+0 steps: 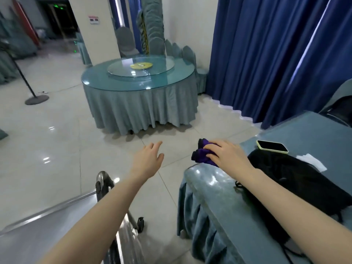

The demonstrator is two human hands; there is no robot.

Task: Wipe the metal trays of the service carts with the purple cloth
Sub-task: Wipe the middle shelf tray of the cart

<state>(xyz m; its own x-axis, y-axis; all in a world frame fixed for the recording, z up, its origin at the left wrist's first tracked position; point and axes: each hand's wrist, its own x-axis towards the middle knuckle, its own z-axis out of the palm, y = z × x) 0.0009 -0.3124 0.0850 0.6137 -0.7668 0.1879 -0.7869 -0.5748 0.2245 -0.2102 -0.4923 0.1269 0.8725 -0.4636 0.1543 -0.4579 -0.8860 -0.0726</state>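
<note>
steel of the cart's metal tray [47,223] gleams at the lower left, not yet under the cloth. the left hand [147,161] hangs empty above the floor, fingers spread. the right hand [226,155] is clamped on the bunched purple cloth [202,154] at the near table's corner [200,178]. soft, light and floppy, it is likely best gripped as a wad.
</note>
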